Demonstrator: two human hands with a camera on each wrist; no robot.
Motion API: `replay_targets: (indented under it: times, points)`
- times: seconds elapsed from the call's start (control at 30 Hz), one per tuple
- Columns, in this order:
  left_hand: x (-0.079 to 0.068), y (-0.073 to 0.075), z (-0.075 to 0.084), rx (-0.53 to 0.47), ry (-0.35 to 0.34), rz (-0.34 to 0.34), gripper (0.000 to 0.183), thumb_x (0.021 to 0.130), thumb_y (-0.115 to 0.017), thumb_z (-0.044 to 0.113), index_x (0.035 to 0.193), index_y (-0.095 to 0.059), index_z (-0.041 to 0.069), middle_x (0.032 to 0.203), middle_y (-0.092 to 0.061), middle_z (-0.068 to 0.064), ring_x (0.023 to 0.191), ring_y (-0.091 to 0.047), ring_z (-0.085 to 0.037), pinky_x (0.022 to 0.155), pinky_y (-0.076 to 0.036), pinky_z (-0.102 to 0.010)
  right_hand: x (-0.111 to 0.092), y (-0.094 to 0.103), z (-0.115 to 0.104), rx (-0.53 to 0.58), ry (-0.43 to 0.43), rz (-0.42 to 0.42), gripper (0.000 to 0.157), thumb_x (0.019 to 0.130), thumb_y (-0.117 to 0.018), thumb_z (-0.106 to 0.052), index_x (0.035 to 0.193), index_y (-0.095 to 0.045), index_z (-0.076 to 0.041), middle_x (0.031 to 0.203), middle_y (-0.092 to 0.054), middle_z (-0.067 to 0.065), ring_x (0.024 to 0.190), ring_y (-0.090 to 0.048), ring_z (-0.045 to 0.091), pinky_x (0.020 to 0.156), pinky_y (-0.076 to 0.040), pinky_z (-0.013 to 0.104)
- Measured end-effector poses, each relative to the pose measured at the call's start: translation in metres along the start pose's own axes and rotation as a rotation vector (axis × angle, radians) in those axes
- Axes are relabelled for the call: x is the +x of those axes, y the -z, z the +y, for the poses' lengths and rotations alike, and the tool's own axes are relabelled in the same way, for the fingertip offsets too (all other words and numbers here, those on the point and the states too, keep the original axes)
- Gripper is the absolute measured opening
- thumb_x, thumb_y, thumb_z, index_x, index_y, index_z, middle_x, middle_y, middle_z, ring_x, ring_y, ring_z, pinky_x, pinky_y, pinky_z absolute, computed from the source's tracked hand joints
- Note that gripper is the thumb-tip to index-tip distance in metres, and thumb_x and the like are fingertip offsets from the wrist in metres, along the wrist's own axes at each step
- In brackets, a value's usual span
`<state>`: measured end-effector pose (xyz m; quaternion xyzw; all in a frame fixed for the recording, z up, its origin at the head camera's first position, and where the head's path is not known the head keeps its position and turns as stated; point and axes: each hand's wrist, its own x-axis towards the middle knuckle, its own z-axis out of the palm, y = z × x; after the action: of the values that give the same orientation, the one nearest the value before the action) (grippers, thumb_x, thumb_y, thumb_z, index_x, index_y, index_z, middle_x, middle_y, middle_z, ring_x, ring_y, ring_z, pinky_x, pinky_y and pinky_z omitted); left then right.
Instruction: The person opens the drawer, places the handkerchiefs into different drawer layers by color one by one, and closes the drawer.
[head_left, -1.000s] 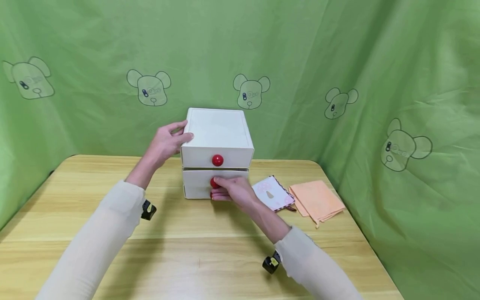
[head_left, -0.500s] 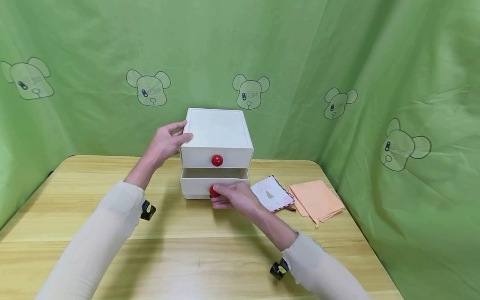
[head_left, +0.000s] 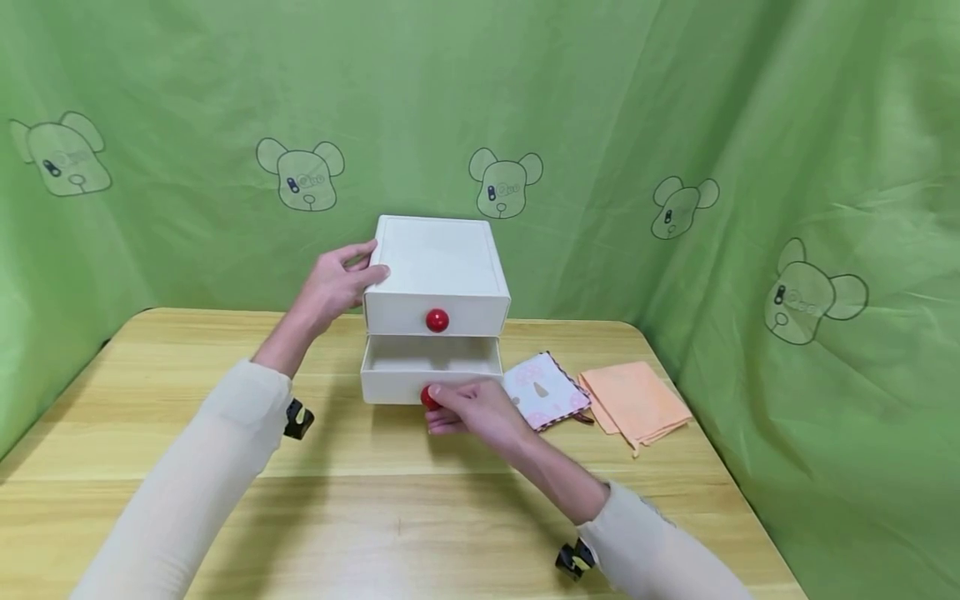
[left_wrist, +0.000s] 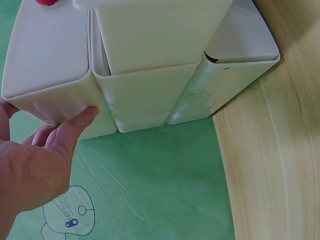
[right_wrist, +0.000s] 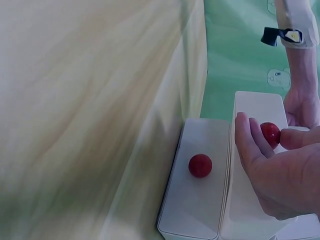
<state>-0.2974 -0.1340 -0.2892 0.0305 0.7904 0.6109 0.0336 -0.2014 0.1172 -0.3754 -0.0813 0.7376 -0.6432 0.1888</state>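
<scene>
A white drawer unit stands at the back of the wooden table, with red ball knobs on its drawer fronts. The middle drawer is pulled partly out, and its pale inside shows no contents. My right hand pinches this drawer's red knob between thumb and fingers. On the unit's upper left edge rests my left hand, fingers spread, thumb over the top. In the left wrist view its fingers lie against the side wall. The pulled-out drawer hides the bottom drawer in the head view.
Right of the unit lies a white, pink-patterned cloth square with a dark checked edge. A folded peach cloth sits farther right, near the table's right edge. A green curtain with bear-face prints hangs behind and beside the table.
My right hand has drawn the middle drawer out towards me by its knob, widening the opening. My left hand has stayed on the unit's upper left edge.
</scene>
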Motion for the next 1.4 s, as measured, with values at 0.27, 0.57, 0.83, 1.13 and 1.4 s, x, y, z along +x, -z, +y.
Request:
replay_targets:
  times: [0.27, 0.57, 0.83, 1.13, 1.4]
  points:
    - [0.002, 0.000, -0.001, -0.001, -0.003, 0.004, 0.069, 0.097, -0.068, 0.028, 0.158, -0.035, 0.023, 0.166, -0.032, -0.003, 0.141, -0.048, -0.020, 0.086, -0.055, -0.028, -0.010, -0.004, 0.004, 0.004, 0.010, 0.003, 0.036, 0.099, -0.067, -0.025, 0.118, -0.071, 0.006, 0.103, -0.077, 0.020, 0.090, -0.077, 0.026, 0.085, -0.062, 0.038]
    - [0.002, -0.002, 0.000, 0.001, 0.003, 0.001, 0.070, 0.097, -0.069, 0.028, 0.158, -0.035, 0.024, 0.166, -0.032, -0.003, 0.143, -0.046, -0.023, 0.103, -0.051, -0.040, -0.020, -0.007, 0.006, 0.026, -0.005, 0.009, 0.035, 0.099, -0.067, -0.022, 0.119, -0.070, 0.006, 0.101, -0.076, 0.022, 0.090, -0.077, 0.029, 0.085, -0.062, 0.037]
    - [0.002, -0.002, 0.000, 0.001, 0.009, 0.000, 0.070, 0.097, -0.069, 0.029, 0.158, -0.034, 0.026, 0.166, -0.031, -0.002, 0.143, -0.047, -0.023, 0.105, -0.050, -0.041, -0.027, -0.010, 0.008, 0.013, -0.005, 0.001, 0.038, 0.099, -0.066, -0.026, 0.120, -0.070, 0.005, 0.102, -0.076, 0.023, 0.093, -0.076, 0.034, 0.085, -0.062, 0.035]
    - [0.002, -0.001, -0.002, 0.003, -0.002, 0.004, 0.070, 0.097, -0.069, 0.029, 0.158, -0.035, 0.025, 0.166, -0.031, -0.003, 0.143, -0.047, -0.023, 0.102, -0.052, -0.039, -0.034, -0.013, 0.008, 0.015, -0.014, -0.016, 0.036, 0.099, -0.066, -0.026, 0.118, -0.071, 0.005, 0.100, -0.077, 0.019, 0.093, -0.076, 0.032, 0.085, -0.062, 0.037]
    - [0.002, 0.000, -0.002, -0.008, -0.002, 0.004, 0.069, 0.097, -0.068, 0.028, 0.158, -0.035, 0.024, 0.166, -0.032, -0.003, 0.142, -0.048, -0.023, 0.103, -0.051, -0.040, -0.035, -0.014, 0.010, 0.017, -0.015, -0.013, 0.035, 0.099, -0.067, -0.024, 0.117, -0.072, 0.005, 0.099, -0.077, 0.020, 0.091, -0.076, 0.032, 0.084, -0.062, 0.037]
